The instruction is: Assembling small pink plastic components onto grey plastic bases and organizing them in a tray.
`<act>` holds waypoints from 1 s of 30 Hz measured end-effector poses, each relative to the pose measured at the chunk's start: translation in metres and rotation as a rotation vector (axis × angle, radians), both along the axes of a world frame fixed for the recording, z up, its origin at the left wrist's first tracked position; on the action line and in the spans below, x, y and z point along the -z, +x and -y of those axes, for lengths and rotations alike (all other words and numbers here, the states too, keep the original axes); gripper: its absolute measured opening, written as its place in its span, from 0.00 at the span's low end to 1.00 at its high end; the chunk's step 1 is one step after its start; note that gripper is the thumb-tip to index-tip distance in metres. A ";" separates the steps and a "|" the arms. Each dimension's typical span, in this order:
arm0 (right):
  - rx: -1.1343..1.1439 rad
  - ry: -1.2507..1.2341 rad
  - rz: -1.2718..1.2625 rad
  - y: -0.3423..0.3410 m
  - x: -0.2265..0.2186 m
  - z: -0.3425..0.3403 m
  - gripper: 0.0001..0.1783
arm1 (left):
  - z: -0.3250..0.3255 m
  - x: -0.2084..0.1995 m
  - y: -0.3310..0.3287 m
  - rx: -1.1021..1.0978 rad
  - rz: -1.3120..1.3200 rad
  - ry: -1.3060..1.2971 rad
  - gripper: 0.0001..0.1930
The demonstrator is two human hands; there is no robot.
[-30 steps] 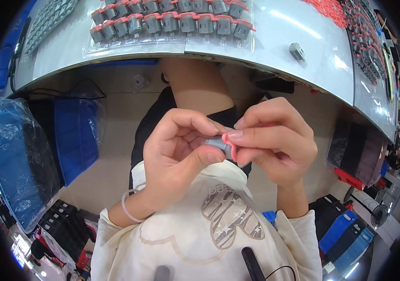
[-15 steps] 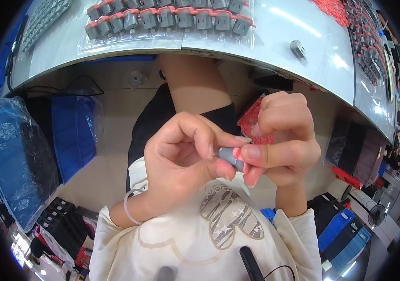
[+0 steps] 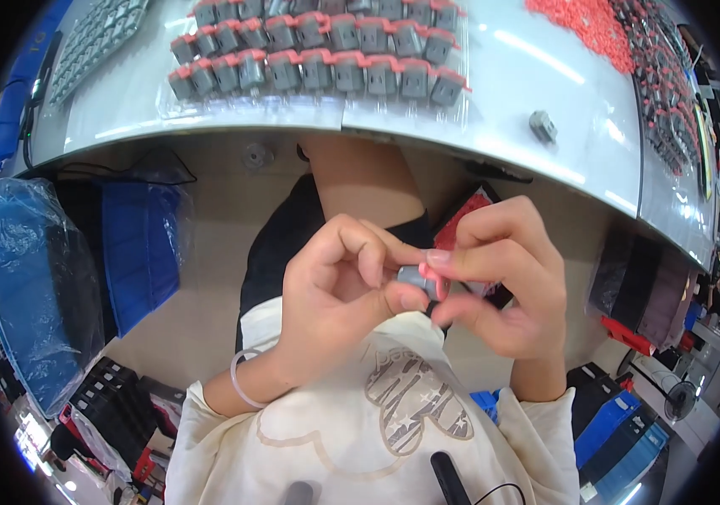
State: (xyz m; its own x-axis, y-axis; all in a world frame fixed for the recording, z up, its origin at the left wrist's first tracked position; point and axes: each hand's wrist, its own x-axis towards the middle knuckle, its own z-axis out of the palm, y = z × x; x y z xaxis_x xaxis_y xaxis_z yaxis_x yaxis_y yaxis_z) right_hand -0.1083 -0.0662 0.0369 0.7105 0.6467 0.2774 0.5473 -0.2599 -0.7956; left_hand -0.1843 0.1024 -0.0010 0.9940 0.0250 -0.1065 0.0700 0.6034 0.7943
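Grey-cased motor (image 3: 411,276) with a pink cap (image 3: 437,284), held up off the near side of the table (image 3: 503,97), in front of a pale shirt (image 3: 326,412). Gripped by its body between thumb and fingers of the left hand (image 3: 326,290), cap end toward the right hand (image 3: 513,286). With the right hand, fingers bent, one fingertip against the cap's upper edge, thumb close to its lower side; impossible to tell whether pinching it. Near the table's front edge, a clear tray (image 3: 293,109) carrying rows of capped motors (image 3: 315,76). On the table's right half, a lone motor (image 3: 543,126) and, farther back, heaped pink pieces (image 3: 583,25). At the table's right end, crowded grey-and-pink pieces (image 3: 667,101); at its left end, grey pieces (image 3: 95,50) in rows. Below the table, partly hidden behind the right hand, red pieces (image 3: 461,220). Below the table's left end, a blue panel (image 3: 32,282) wrapped in clear plastic.
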 end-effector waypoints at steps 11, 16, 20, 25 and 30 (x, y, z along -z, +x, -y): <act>0.032 0.050 0.150 0.111 -0.034 -0.014 0.14 | -0.020 -0.006 0.019 0.043 0.026 0.109 0.16; 0.095 -0.012 0.273 0.218 -0.030 -0.062 0.10 | -0.022 -0.006 0.025 0.144 -0.065 0.207 0.11; -0.044 -0.189 0.235 0.258 -0.001 -0.071 0.11 | -0.023 -0.008 0.031 0.214 0.011 0.360 0.08; 0.016 -0.364 0.220 0.261 0.014 -0.061 0.13 | -0.016 -0.019 0.049 0.300 0.107 0.647 0.10; 0.081 -0.294 0.601 0.246 0.009 -0.032 0.13 | 0.024 -0.016 0.084 0.138 0.639 1.072 0.18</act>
State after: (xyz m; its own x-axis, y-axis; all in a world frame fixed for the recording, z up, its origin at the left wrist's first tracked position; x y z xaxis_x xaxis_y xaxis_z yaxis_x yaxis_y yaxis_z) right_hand 0.1374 -0.0340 0.0279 0.5374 0.7068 0.4601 0.8422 -0.4783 -0.2490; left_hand -0.0999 0.0786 0.0151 0.8616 -0.3076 0.4039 -0.4968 -0.3471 0.7954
